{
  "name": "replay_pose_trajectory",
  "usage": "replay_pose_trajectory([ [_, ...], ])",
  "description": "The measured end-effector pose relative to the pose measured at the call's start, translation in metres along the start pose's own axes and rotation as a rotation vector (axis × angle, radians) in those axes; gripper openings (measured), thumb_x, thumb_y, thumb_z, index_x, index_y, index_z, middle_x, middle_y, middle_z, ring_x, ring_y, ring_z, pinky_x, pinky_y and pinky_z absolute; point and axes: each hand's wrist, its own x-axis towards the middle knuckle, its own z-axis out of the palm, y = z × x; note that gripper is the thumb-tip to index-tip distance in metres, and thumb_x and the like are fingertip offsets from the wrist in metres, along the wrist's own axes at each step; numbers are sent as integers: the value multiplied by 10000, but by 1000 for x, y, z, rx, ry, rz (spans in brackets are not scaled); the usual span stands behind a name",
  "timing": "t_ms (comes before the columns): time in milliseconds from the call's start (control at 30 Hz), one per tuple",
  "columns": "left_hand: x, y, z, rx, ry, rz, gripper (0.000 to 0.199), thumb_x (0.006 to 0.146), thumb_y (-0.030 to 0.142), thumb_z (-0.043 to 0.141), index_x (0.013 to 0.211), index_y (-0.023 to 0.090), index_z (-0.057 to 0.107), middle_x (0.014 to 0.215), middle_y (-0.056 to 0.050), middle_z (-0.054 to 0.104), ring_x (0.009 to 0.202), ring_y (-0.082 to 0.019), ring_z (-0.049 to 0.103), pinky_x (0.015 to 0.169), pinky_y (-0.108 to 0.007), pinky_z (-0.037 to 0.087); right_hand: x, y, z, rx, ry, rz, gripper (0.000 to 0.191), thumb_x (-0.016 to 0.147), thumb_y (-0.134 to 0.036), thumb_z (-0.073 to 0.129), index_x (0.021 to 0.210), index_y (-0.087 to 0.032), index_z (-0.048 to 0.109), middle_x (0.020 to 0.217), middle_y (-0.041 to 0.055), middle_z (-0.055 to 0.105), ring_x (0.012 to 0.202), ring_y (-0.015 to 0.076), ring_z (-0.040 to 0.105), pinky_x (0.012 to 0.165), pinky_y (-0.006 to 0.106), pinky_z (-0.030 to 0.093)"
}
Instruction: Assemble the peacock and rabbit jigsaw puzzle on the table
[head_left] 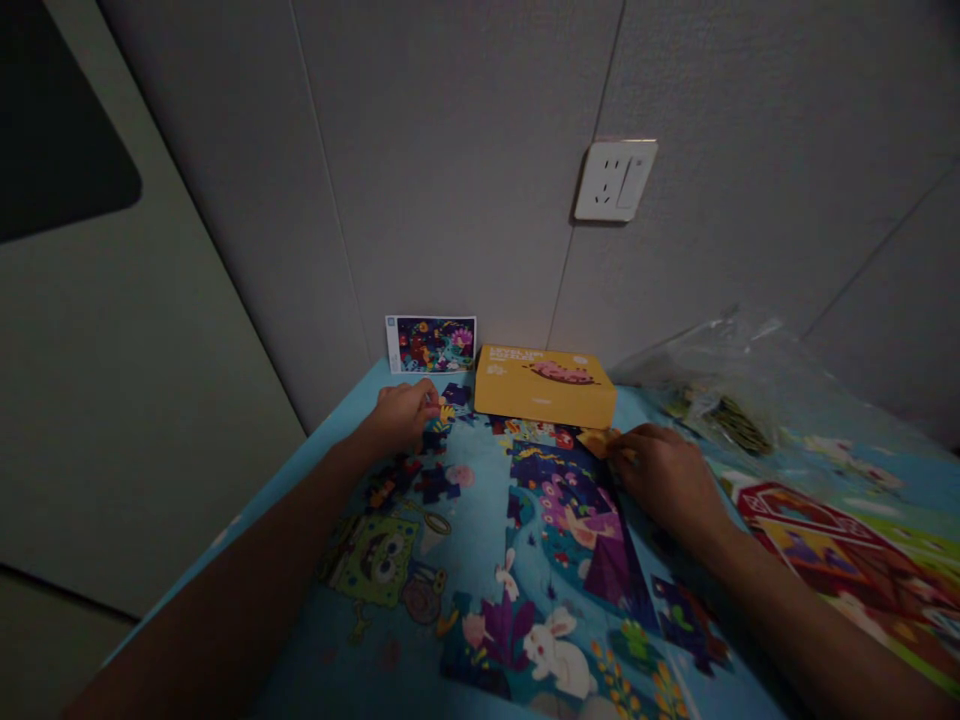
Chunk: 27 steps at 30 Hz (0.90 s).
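My left hand (405, 412) is at the back left of the table, its fingers pinched by several loose puzzle pieces (436, 484); whatever they grip is too small to make out. My right hand (660, 470) has its fingers closed on an orange-yellow puzzle piece (595, 441), just in front of the yellow box (545, 388). Between my forearms lies a partly joined puzzle (577, 540) with a purple figure and white rabbits. A reference picture card (436, 345) leans against the wall behind my left hand.
A clear plastic bag (739, 385) with something greenish inside lies at the back right. Near it is a red and green illustrated sheet (847, 570). More joined pieces (690, 622) lie beside my right forearm. The blue tabletop cover (480, 500) carries a printed yellow cartoon figure. A wall socket (616, 181) is above.
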Motion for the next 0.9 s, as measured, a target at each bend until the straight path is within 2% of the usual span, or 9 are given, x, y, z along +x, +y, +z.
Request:
replay_pose_trajectory([
  [233,0,-3,-4,13,86,-56,184,888,240,430,957,209,598,937,-49,697,920,-216,631,828,-312,426,0,-3,0,25,-48,26,223,863,-196,542,873,-185,764,910,93,721,846,233,667,705,308,466],
  [467,1,-6,-3,61,62,-80,194,881,220,436,950,219,618,952,-44,711,963,-237,626,880,-356,401,0,-6,-2,37,-66,39,263,893,-243,510,871,-177,763,910,102,727,820,237,669,682,315,456],
  [900,1,-4,-5,54,48,-121,217,876,291,434,949,224,627,959,-40,724,943,-239,641,827,-328,418,0,-10,-7,65,-129,59,292,920,-271,485,857,-167,750,876,98,722,804,226,661,687,303,428],
])
